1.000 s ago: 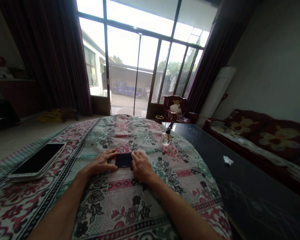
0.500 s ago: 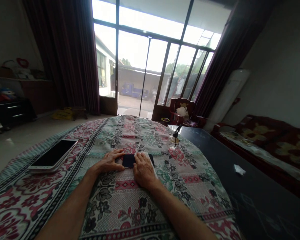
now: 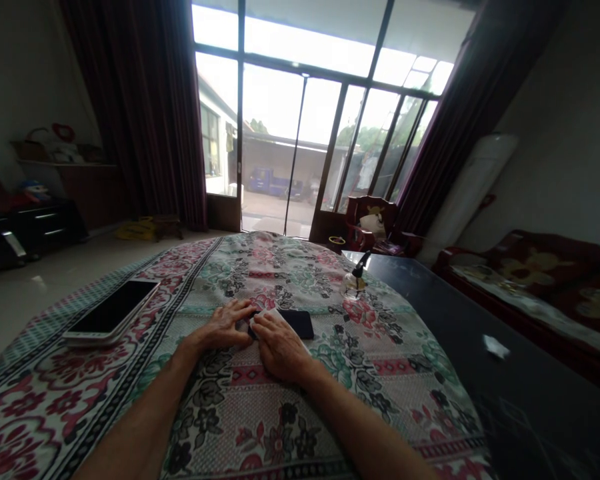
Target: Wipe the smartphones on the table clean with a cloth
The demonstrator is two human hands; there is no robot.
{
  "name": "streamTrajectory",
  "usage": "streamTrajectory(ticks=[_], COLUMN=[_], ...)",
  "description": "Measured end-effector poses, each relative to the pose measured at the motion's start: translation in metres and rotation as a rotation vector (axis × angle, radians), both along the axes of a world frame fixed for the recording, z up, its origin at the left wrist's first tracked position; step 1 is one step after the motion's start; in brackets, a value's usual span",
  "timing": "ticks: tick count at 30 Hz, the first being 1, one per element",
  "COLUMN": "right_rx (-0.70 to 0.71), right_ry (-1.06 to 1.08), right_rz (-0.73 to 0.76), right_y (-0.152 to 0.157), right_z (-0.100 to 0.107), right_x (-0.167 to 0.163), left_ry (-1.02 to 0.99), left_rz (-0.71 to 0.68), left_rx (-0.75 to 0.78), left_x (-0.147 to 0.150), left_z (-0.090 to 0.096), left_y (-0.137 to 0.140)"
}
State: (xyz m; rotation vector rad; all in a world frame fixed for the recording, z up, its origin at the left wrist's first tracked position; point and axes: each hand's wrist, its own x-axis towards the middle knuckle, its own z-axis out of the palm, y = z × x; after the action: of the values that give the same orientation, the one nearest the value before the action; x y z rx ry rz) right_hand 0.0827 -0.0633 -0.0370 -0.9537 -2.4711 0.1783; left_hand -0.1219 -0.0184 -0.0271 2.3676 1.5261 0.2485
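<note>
A dark smartphone (image 3: 301, 324) lies flat on the patterned tablecloth (image 3: 260, 407), its right end showing. My left hand (image 3: 224, 325) grips the phone's left end, with the thumb on the near side and the fingers on the far side. Under my right hand (image 3: 283, 350) is a white tissue (image 3: 276, 312), pressed onto the phone's left part by the fingers. That part of the phone is mostly hidden by the hand and tissue.
A large white-framed device with a black screen (image 3: 113, 310) lies to the left. A clear pump bottle (image 3: 354, 287) stands at the right. Beyond the cloth is a dark tabletop (image 3: 445, 320) bearing a crumpled white tissue (image 3: 495, 347).
My right hand and the tissue have slid left along the phone, uncovering its right end. My left hand stays at the left end. The view has shifted slightly.
</note>
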Motion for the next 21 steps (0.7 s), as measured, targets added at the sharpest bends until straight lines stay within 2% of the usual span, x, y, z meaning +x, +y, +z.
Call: streamTrajectory(ticks=[5, 14, 18, 21], right_rx=[0.025, 0.012, 0.013, 0.018], right_ry=[0.043, 0.113, 0.098, 0.082], right_rz=[-0.010, -0.249, -0.366, -0.480], right_y=[-0.003, 0.016, 0.028, 0.037], right_z=[0.001, -0.003, -0.003, -0.004], right_x=[0.000, 0.016, 0.031, 0.043], left_ry=[-0.029, -0.083, -0.111, -0.134], left_rz=[0.024, 0.035, -0.046, -0.047], left_rx=[0.024, 0.264, 0.240, 0.213], left_x=[0.003, 0.028, 0.030, 0.029], left_z=[0.000, -0.009, -0.006, -0.007], left_y=[-0.003, -0.011, -0.014, -0.014])
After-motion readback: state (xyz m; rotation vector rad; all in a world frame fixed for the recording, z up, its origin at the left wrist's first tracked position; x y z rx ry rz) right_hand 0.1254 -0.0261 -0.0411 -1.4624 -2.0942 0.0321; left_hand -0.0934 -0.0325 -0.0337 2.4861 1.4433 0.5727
